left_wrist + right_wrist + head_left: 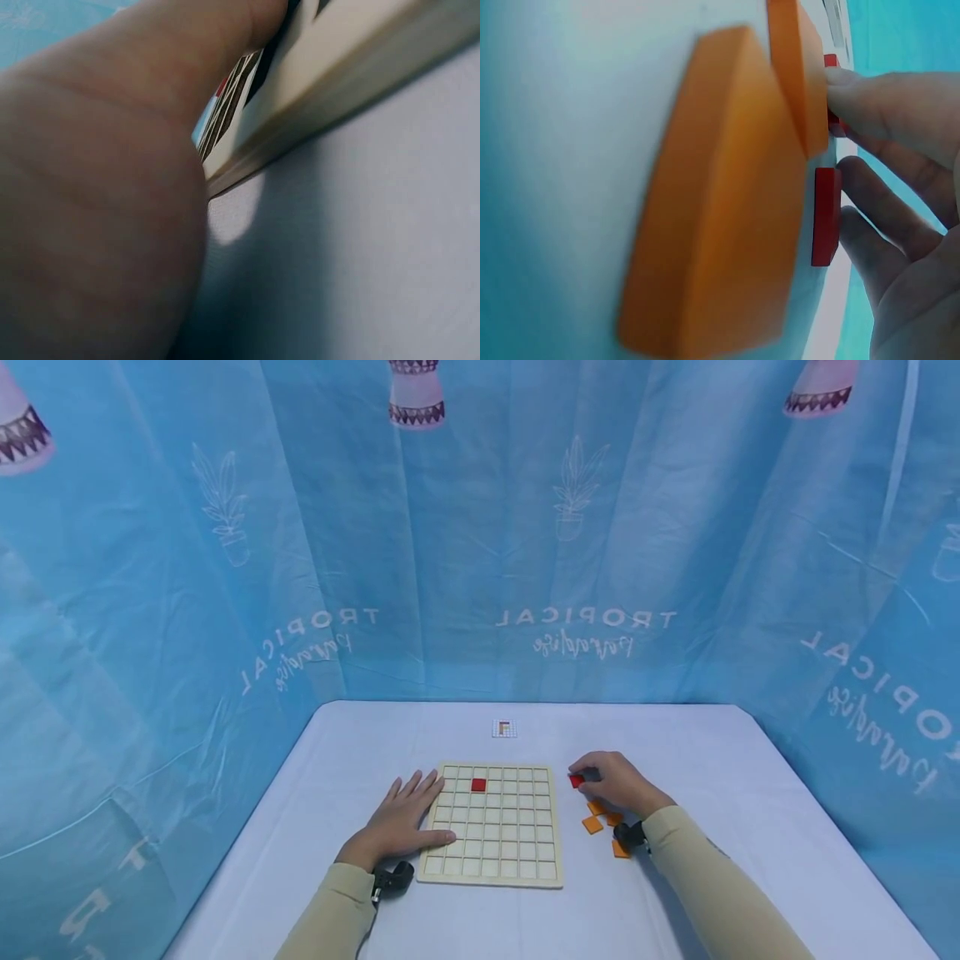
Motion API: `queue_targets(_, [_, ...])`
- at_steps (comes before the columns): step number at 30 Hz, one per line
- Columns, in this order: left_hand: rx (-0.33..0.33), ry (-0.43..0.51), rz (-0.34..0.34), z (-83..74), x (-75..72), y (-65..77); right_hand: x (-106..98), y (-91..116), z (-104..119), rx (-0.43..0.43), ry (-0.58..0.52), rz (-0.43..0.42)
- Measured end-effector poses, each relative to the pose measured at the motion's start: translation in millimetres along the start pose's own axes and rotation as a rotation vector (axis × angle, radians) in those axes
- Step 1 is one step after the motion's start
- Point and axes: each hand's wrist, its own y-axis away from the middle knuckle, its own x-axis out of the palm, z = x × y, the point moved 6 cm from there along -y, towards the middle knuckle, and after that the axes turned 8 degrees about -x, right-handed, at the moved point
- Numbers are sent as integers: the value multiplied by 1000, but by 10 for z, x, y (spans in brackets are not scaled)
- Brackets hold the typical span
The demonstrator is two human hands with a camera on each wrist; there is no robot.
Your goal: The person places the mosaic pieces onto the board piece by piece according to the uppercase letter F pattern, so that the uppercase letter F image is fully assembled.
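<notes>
"One red square tile with a smooth, flat face (478, 785) sits in the pale wooden gridded board (501, 832). Where exactly?"

"Toward eleven o'clock from the board's centre, second row from the far edge. The board itself is roughly square, its shallow cells divided by thin ridges, with a plain raised rim."

"And the left hand (405, 822)?"

"At nine o'clock, fingers extended and spread, grasping nothing. Its fingertips touch the board's left border, and the thumb lies across the near left part."

"The right hand (611, 781)?"

"At two o'clock, off the board, fingers bent. Thumb and finger pinch a small red square tile with crisp edges (832, 105). The wrist view shows a second loose red tile, thick-sided (826, 217), just beside the other fingertips."

"What lies nearer the wrist?"

"At three o'clock, several matt orange square tiles (592, 824), scattered at odd angles on the smooth white tabletop (420, 927). Close up, they're thick slabs with straight sides, the nearest one blurred."

"Anything further out?"

"At twelve o'clock, a small white rectangular card printed with a grid (505, 728). Behind it hangs a creased blue fabric curtain with white lettering (480, 543)."
</notes>
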Motion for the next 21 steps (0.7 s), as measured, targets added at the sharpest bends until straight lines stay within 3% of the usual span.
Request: queue_targets(21, [12, 6, -2, -9, -12, -7, -6, -9, 27, -42, 23, -10])
